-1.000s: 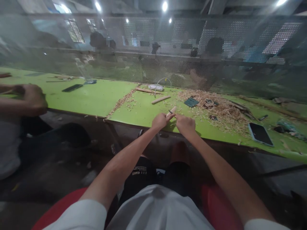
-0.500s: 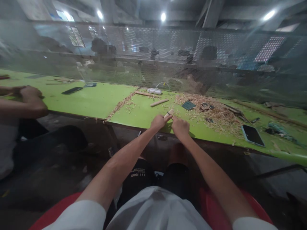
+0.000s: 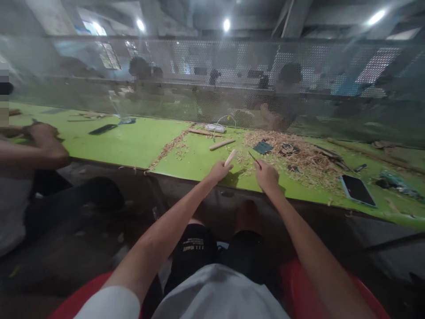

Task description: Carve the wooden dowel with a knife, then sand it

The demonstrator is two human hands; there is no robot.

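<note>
My left hand is closed around a pale piece of wood, whose far end sticks up and to the right above the table's front edge. To the right of it, my right hand grips a thin dark knife, its tip pointing up and left. Knife and wood are apart. Curled wood shavings form a heap beyond and right of my right hand. A second wooden stick lies on the green table just past the held piece.
Dark green sandpaper-like sheet lies at the heap's edge. A phone rests at the right front. Farther back are a white cabled object and a mesh screen. A co-worker's arm reaches over the table at left.
My right hand has moved right with the knife, away from the wood. The blade lay across the wood before; now the two are separated. My left hand keeps its hold.
</note>
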